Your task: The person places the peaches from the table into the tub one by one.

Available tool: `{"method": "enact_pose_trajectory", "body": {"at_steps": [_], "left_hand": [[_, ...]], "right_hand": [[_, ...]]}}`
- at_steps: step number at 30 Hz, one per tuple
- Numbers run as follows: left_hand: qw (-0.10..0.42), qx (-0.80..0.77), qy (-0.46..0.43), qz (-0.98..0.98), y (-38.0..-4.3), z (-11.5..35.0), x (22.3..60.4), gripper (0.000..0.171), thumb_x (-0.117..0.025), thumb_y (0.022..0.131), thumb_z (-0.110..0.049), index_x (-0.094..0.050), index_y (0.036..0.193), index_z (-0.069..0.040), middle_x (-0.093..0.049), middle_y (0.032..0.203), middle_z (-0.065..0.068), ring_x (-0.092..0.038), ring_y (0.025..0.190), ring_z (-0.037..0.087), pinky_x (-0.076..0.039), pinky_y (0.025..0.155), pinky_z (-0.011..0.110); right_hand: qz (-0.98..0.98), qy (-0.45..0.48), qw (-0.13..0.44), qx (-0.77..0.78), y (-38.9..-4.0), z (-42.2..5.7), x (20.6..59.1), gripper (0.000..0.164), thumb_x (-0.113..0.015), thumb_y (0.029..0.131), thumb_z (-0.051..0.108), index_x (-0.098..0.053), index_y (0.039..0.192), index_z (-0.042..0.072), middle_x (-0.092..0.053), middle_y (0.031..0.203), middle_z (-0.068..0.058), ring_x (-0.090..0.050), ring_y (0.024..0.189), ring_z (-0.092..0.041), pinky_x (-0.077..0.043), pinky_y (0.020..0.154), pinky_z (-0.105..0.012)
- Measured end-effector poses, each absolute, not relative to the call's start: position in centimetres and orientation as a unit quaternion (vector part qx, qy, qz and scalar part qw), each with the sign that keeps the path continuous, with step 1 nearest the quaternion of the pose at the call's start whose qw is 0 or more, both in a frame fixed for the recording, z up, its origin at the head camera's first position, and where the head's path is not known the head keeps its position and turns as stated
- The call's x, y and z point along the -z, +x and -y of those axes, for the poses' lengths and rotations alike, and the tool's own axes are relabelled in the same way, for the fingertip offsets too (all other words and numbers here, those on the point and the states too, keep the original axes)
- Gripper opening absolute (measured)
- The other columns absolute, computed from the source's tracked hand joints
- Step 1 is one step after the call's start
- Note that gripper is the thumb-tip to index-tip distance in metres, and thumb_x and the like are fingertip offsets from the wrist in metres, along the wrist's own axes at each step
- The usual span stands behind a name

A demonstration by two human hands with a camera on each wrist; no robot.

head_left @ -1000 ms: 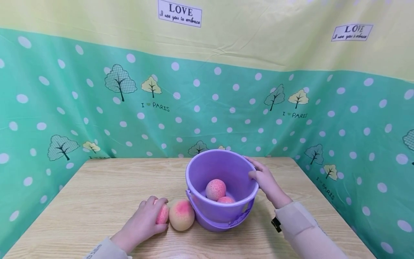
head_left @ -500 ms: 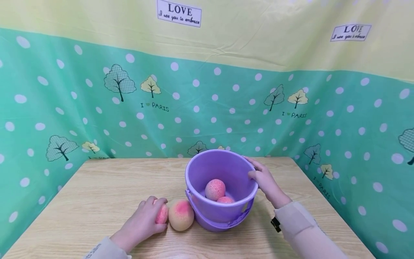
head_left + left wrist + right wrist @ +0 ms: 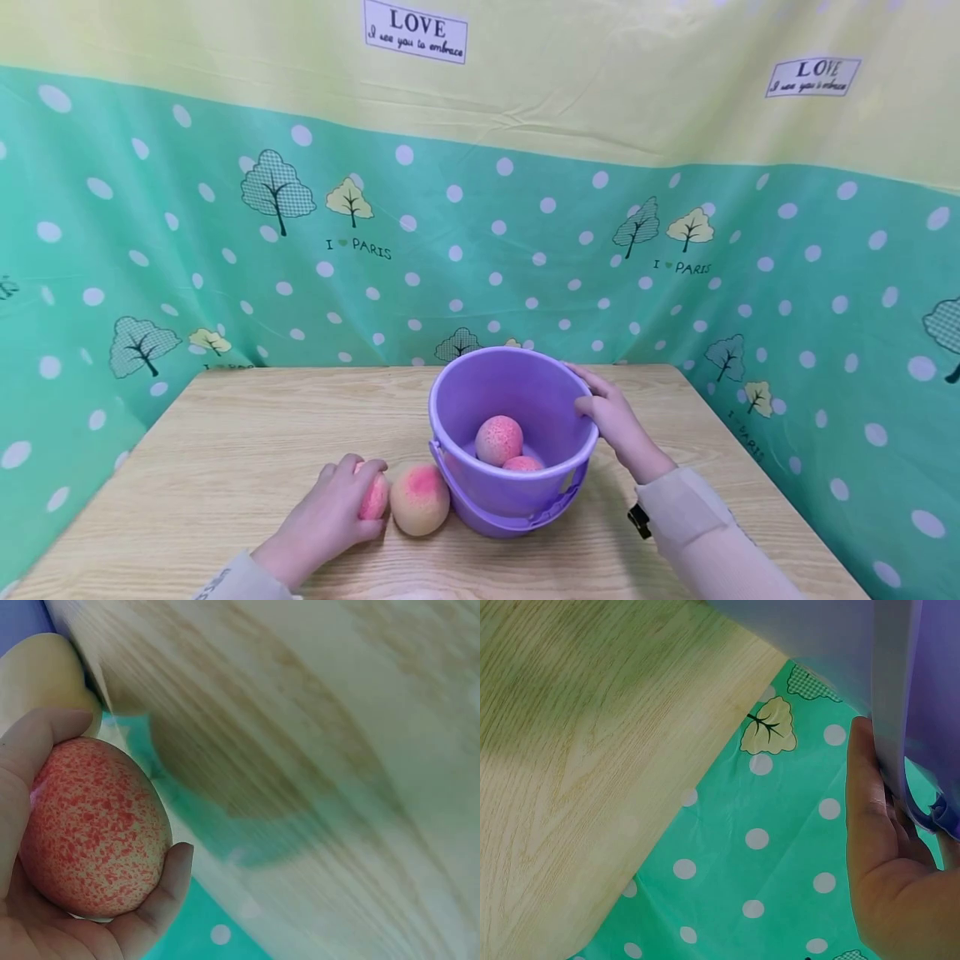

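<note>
My left hand point(image 3: 318, 517) holds a pink-speckled peach point(image 3: 374, 498) low over the wooden table, fingers and thumb curled round it. In the left wrist view its red-flecked skin point(image 3: 101, 832) fills the palm. Just right of it a beige peach with a pink blush point(image 3: 420, 500) sits against a purple bucket point(image 3: 495, 496). Inside the bucket lie two pinkish peaches, one whole in view point(image 3: 499, 441) and one partly hidden by the front wall point(image 3: 522, 463). The bucket tilts slightly toward me. My right hand point(image 3: 618, 425) grips its right rim, thumb inside and fingers outside.
The bucket's purple handle point(image 3: 555, 508) hangs down in front. Beneath everything is a light wooden table point(image 3: 285, 425). A green and yellow curtain point(image 3: 337, 308) with dots and trees encloses the back and both sides.
</note>
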State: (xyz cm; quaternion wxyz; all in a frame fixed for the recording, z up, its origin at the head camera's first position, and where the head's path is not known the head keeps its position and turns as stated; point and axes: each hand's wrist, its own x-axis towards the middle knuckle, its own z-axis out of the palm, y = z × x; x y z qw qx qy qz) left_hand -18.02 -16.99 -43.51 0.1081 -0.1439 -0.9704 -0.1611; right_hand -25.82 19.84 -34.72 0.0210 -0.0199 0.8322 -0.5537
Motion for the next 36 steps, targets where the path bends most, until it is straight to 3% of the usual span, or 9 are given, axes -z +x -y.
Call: {"method": "enact_pose_trajectory", "body": {"at_steps": [9,18,36], "left_hand": [[0.112,0.157,-0.141,0.971,-18.0,17.0,42.9,0.061,-0.083,0.067,-0.027,-0.061,0.122,-0.013,-0.059,0.107,0.010,-0.054,0.092,0.029,-0.051,0.079,0.042],[0.085,0.153,-0.131,0.976,-17.8,17.0,42.1,0.062,-0.084,0.068,-0.027,-0.060,0.124,-0.014,-0.059,0.112,0.011,-0.053,0.096,0.028,-0.052,0.079,0.041],[0.115,0.140,-0.150,0.972,-17.7,17.4,41.0,0.060,-0.081,0.067,-0.024,-0.060,0.123,-0.015,-0.060,0.112,0.011,-0.054,0.095,0.029,-0.052,0.076,0.040]], "right_hand": [[-0.831,-0.019,0.018,0.556,-26.0,-19.9,34.8,0.080,-0.048,0.074,0.000,-0.041,0.151,0.017,-0.044,0.148,-0.026,-0.063,0.106,-0.032,-0.056,0.070,-0.032],[-0.831,-0.021,0.019,0.555,-25.9,-19.9,34.7,0.080,-0.048,0.074,0.000,-0.041,0.151,0.016,-0.043,0.150,-0.026,-0.061,0.111,-0.035,-0.056,0.073,-0.033],[-0.834,-0.021,0.018,0.550,-25.8,-19.9,34.8,0.079,-0.049,0.074,0.000,-0.040,0.152,0.016,-0.045,0.147,-0.029,-0.062,0.114,-0.037,-0.057,0.077,-0.035]]}}
